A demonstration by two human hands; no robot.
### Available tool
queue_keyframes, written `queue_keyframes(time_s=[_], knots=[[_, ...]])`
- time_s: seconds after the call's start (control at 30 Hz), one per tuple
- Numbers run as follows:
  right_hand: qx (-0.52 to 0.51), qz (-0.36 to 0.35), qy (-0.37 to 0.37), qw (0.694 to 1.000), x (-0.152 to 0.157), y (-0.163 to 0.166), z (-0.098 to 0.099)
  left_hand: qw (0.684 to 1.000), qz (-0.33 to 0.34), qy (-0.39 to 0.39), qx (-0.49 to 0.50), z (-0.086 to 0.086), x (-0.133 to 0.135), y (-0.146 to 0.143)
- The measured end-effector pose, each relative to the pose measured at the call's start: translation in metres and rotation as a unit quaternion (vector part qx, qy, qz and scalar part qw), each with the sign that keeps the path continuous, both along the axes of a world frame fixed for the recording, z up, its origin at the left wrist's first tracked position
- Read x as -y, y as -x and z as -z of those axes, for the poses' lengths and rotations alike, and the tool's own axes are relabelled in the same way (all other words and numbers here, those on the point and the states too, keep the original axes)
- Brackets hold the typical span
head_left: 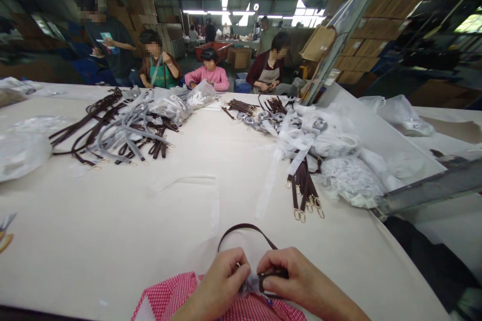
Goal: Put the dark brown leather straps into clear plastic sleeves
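My left hand [223, 277] and my right hand [291, 279] meet at the near edge of the white table [124, 241], both closed in a pinch. Between them they grip a dark brown strap [244, 228] whose loop arches up over the table, with a clear thin plastic sleeve [250, 286] bunched around its end. Beneath the hands lies red-and-white checked cloth [169, 298].
A pile of brown and grey straps [120, 130] lies at the far left, another bundle of brown straps with gold clasps [304, 190] at centre right among white plastic bags [339, 160]. Several people sit or stand along the far edge. Scissors [5, 230] lie at the left edge.
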State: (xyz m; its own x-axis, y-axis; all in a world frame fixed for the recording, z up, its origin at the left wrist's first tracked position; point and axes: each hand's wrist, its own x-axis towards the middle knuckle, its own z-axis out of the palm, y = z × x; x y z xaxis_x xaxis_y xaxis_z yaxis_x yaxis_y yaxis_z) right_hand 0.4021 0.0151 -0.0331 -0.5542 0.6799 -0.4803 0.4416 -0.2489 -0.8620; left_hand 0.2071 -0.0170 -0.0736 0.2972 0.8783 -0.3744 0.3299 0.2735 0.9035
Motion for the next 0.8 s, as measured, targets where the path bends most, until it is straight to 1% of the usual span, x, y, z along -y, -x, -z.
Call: queue_keyframes(time_s=[0.13,0.23,0.33,0.43,0.53,0.57,0.63,0.7,0.73,0.8], knots=[[0.002,0.009,-0.015,1.000,-0.006,-0.003,-0.008,0.999,0.012,0.023,0.047,-0.010,-0.001,0.006],[-0.012,0.017,-0.002,1.000,-0.011,-0.005,-0.008,0.999,0.016,0.012,0.047,-0.015,-0.003,0.007],[-0.007,0.019,0.004,1.000,-0.013,-0.005,-0.003,0.999,0.014,0.008,0.051,-0.014,-0.005,0.003],[-0.008,0.017,0.003,1.000,-0.013,-0.006,0.002,0.991,0.010,0.046,0.123,-0.010,-0.007,0.002],[-0.033,0.024,0.043,0.998,-0.013,-0.007,0.004,0.981,-0.001,0.075,0.180,-0.007,-0.011,0.008],[-0.039,0.026,0.050,0.998,-0.014,-0.007,0.004,0.980,0.006,0.083,0.183,-0.007,-0.012,0.011],[-0.043,0.028,0.048,0.998,-0.016,-0.007,0.005,0.976,0.044,0.117,0.179,-0.007,-0.014,0.015],[-0.042,0.023,0.040,0.998,-0.017,-0.006,0.005,0.976,0.080,0.138,0.151,-0.007,-0.014,0.015],[-0.040,0.015,0.037,0.998,-0.017,-0.006,0.005,0.978,0.083,0.136,0.133,-0.007,-0.013,0.015],[-0.027,-0.007,0.022,0.999,-0.017,-0.004,0.005,0.984,0.062,0.117,0.121,-0.005,-0.012,0.012]])
